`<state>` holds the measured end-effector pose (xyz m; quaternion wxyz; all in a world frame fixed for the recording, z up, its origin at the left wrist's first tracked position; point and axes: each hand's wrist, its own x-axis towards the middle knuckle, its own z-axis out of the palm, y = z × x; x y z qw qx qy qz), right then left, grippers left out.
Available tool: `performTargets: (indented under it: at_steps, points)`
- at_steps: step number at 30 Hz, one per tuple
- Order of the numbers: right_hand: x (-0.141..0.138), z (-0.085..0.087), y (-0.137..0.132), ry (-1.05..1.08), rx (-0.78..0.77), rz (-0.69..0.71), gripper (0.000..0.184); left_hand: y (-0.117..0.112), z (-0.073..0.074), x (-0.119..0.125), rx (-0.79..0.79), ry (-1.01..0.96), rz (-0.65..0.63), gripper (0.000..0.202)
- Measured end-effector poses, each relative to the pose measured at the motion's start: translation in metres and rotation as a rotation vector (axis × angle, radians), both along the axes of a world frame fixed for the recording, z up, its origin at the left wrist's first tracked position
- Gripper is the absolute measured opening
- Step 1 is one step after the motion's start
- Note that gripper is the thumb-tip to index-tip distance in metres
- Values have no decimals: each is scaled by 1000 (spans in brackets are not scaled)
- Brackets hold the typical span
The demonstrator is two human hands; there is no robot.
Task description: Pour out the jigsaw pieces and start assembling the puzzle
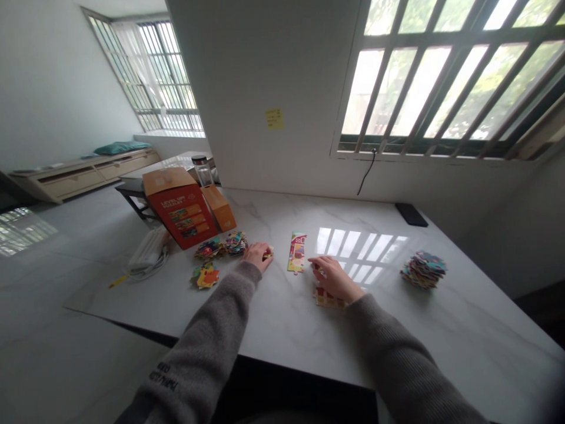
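Note:
My left hand (257,256) rests low on the table with fingers curled over a puzzle piece (267,255), of which only a yellowish bit shows. Between my hands lies a joined strip of puzzle pieces (297,253), pink, red and green. To its right, my right hand (334,277) is bent down with its fingers closed on a puzzle piece, mostly hidden beneath them. Brown and cream puzzle pieces (329,299) lie under that hand's wrist. Just left of my left hand are two piles of puzzle pieces (236,242), with a yellow and orange piece pile (205,275) nearer me.
A stack of puzzle pieces (424,270) stands at the right, and a black phone (411,214) lies behind it. A red and orange puzzle box (183,206) stands at the back left, beside a white power strip with cable (150,250). A glass jar (203,171) is behind the box.

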<state>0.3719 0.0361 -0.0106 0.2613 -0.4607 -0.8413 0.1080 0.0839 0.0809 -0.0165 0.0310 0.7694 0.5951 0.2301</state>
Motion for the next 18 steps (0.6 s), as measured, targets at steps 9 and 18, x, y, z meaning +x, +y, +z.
performTargets:
  at_steps: [9,18]
  points:
    - [0,7,-2,27,3,5,27,-6,-2,-14,280,-260,-145,15]
    - [-34,34,-22,897,-559,151,40,-56,26,68,328,-592,-522,10]
